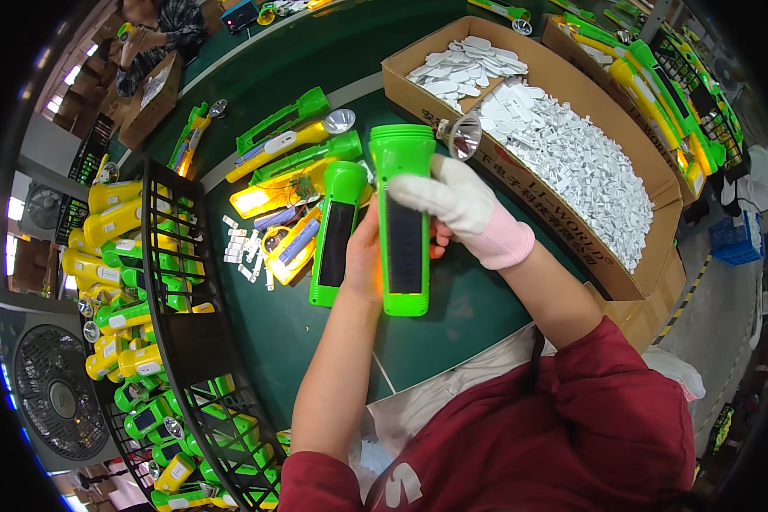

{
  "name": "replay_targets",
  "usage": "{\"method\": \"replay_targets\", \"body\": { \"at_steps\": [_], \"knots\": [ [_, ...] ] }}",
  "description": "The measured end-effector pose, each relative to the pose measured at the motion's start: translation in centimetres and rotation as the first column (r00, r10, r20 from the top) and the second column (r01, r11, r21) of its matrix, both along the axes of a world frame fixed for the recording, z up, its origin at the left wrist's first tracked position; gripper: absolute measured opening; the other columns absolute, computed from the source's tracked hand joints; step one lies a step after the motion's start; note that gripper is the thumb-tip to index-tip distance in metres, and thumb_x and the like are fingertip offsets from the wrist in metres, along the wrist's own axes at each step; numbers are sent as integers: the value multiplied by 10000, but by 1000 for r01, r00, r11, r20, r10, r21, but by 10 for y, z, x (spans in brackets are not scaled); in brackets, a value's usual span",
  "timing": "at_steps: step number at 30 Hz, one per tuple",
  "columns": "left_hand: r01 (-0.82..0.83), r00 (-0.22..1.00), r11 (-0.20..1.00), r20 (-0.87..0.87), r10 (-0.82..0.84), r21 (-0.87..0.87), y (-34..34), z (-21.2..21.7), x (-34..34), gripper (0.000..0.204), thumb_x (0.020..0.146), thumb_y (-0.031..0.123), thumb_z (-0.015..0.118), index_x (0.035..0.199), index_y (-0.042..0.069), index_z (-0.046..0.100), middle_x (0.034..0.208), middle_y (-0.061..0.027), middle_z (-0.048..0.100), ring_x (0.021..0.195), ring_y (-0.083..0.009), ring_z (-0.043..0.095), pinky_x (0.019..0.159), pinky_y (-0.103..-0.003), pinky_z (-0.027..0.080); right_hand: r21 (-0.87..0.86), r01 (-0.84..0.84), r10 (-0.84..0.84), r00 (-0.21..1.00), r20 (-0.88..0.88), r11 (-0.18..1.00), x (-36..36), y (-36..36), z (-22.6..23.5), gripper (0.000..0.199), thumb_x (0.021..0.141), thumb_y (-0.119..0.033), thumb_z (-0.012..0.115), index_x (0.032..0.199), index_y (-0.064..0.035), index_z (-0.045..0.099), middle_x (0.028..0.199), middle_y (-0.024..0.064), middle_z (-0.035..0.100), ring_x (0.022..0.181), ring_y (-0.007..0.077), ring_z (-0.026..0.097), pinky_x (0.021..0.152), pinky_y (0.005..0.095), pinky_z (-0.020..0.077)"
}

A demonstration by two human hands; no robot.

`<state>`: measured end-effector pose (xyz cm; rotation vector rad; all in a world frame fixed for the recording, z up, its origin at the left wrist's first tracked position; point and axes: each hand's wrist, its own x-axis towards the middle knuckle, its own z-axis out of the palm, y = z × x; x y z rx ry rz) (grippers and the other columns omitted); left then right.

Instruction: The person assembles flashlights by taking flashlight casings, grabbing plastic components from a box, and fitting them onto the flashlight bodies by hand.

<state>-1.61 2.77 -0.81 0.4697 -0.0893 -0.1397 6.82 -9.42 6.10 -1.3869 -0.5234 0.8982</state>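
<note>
A green flashlight casing with a dark solar panel stands nearly upright in front of me, wide head up. My left hand, bare, wraps its lower body from behind; fingertips show past its right edge. My right hand, in a white glove with a pink cuff, grips it below the head, thumb across the front. Beside the head is a shiny reflector; whether it is joined to the casing is hidden. Left of my left hand lies another green casing with a panel. Behind it sit opened yellow halves with blue batteries.
Cardboard boxes of small white plastic parts fill the right side. A black crate of yellow-green flashlights stands at left. Small white strips lie on the green table. A co-worker is at the far left, near a fan.
</note>
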Motion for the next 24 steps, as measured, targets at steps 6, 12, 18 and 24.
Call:
{"method": "replay_targets", "body": {
  "at_steps": [6,12,18,24],
  "knots": [
    [166,986,986,18,-167,16,-5,14,-2,557,891,392,363,1220,-58,382,682,-83,452,472,-131,427,415,-235,342,388,213,-402,760,510,897,16,7,-8,460,930,-362,422,1200,4,491,996,97,619,917,169,575,831,282,433],
    [261,965,959,50,-257,-113,-5,8,-1,507,914,338,362,1215,-69,368,634,-76,437,386,-137,421,357,-252,332,394,220,-88,941,-327,892,36,1,-26,313,906,-268,494,1097,-24,542,961,90,618,882,189,587,835,320,454],
    [325,939,915,197,-282,-240,-4,3,2,524,915,344,329,1201,-92,377,644,-90,443,397,-137,418,360,-235,332,522,219,277,648,-710,824,23,1,-13,249,896,-267,521,1021,-52,536,920,82,591,852,197,574,808,343,472],
    [323,940,768,282,-193,-553,2,-8,7,509,917,347,355,1215,-65,388,751,-93,453,468,-131,396,435,-248,321,294,-81,147,966,-212,952,5,10,-15,392,872,-367,541,1056,-21,536,948,85,598,845,196,582,765,301,468]
  ]
}}
